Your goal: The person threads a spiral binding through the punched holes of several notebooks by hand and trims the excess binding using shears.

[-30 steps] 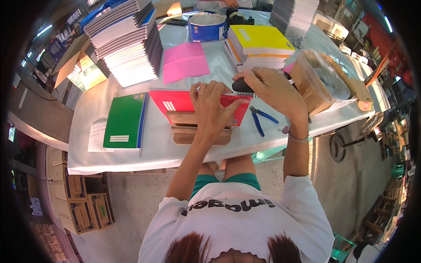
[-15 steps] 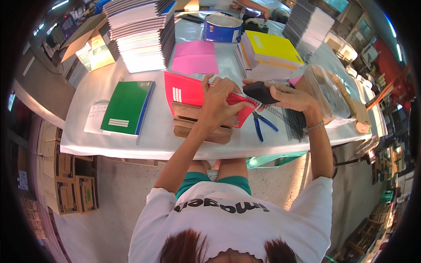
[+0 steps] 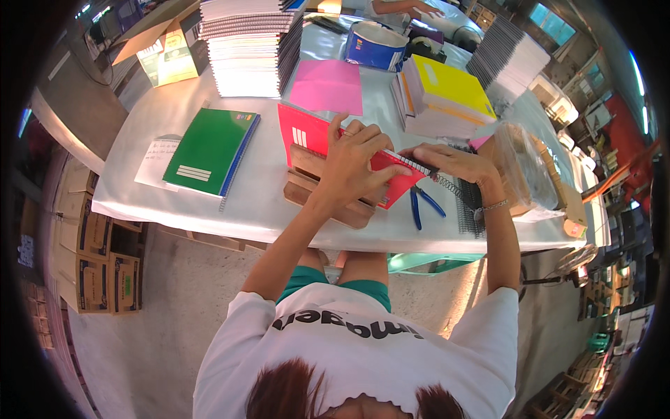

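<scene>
A red notebook [image 3: 304, 130] stands spine up in a slotted wooden block [image 3: 301, 190] at the table's front. My left hand [image 3: 354, 159] is closed over its top edge, thumb on the near cover, fingers behind. Along the holes at the right end runs a dark wire coil [image 3: 448, 184], its loose end sticking out past the cover. My right hand [image 3: 457, 163] lies over that end of the spine, holding a black rounded block [image 3: 428, 167] that is mostly hidden under the fingers. Blue-handled pliers [image 3: 421, 208] lie just below.
A bundle of dark coils [image 3: 470, 213] lies at the right. A green notebook [image 3: 213, 152] rests on the left. Behind are tall notebook stacks [image 3: 244, 64], a pink sheet [image 3: 326, 87], a blue tub [image 3: 377, 47], yellow-topped books [image 3: 453, 87] and a plastic-lined carton [image 3: 520, 167].
My right hand has turned palm down and lowered the black block onto the spine's right end. My left hand keeps its hold on the red notebook. The whole view has shifted slightly.
</scene>
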{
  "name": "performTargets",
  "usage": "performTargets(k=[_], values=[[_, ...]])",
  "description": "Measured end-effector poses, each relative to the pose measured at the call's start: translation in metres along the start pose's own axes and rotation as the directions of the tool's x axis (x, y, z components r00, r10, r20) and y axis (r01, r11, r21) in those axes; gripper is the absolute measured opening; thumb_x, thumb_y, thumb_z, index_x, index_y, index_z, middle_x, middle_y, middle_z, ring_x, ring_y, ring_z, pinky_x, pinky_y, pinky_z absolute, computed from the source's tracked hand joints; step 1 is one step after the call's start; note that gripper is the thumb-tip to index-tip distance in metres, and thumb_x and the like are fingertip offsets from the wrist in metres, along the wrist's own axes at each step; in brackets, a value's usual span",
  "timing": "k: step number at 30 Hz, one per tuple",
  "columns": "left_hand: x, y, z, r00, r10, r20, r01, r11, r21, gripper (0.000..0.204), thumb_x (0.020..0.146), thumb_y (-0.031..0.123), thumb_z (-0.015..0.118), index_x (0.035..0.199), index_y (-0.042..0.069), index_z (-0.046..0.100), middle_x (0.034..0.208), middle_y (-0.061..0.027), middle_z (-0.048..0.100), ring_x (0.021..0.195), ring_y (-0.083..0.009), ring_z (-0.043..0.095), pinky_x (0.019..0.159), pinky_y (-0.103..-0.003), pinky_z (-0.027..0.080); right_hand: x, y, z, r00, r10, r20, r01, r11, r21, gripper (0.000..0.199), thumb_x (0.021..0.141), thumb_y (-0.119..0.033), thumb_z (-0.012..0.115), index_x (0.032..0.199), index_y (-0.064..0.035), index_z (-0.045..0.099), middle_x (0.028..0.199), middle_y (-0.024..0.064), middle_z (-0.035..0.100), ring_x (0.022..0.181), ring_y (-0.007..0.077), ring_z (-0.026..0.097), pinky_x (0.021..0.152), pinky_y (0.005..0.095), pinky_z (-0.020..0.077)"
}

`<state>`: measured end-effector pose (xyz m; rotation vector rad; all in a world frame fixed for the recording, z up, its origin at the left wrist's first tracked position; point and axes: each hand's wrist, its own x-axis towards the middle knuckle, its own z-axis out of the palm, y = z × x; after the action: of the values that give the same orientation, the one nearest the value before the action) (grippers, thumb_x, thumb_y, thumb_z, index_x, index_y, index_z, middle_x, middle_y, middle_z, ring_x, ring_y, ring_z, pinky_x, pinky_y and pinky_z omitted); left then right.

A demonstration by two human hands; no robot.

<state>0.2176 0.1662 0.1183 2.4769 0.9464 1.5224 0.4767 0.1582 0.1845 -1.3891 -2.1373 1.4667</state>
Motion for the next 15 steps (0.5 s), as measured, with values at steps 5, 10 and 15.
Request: performTargets(k=[5, 10, 15], values=[[0.001, 0.001, 0.003, 0.999, -0.023, -0.029, 0.022, 0.999, -0.044, 0.044, 0.069, 0.047, 0.09, 0.087, 0.012, 0.071, 0.087, 0.0003, 0.067, 0.096, -0.0217, 0.061, 0.117, -0.051, 0.023, 0.006, 0.009, -0.003, 0.997, -0.065, 0.032, 0.06, 0.988, 0.142, 0.063, 0.107, -0.056, 0.048, 0.145, -0.0065, 0.059, 0.125, 0.0053, 0.065, 0.108, 0.0136, 0.058, 0.085, 0.0239, 0.0511], [0.005, -0.001, 0.004, 0.999, -0.046, 0.019, 0.047, 0.998, -0.032, 0.047, 0.069, 0.05, 0.09, 0.091, 0.013, 0.071, 0.09, 0.001, 0.069, 0.097, -0.0219, 0.062, 0.118, -0.051, 0.024, 0.015, 0.022, -0.004, 0.943, 0.319, 0.093, -0.294, 0.932, -0.212, 0.054, 0.106, -0.036, 0.059, 0.149, -0.0037, 0.052, 0.129, 0.008, 0.065, 0.111, 0.0158, 0.06, 0.087, 0.028, 0.0538], [0.004, -0.002, 0.003, 0.999, -0.047, 0.009, 0.047, 0.995, -0.089, 0.05, 0.07, 0.051, 0.089, 0.098, 0.014, 0.07, 0.093, 0.0016, 0.069, 0.098, -0.0217, 0.063, 0.118, -0.051, 0.024, 0.016, 0.029, -0.014, 0.977, -0.212, 0.022, 0.21, 0.976, 0.064, 0.051, 0.103, -0.024, 0.055, 0.149, -0.0039, 0.052, 0.132, 0.0097, 0.065, 0.102, 0.0177, 0.064, 0.081, 0.0301, 0.0551]])
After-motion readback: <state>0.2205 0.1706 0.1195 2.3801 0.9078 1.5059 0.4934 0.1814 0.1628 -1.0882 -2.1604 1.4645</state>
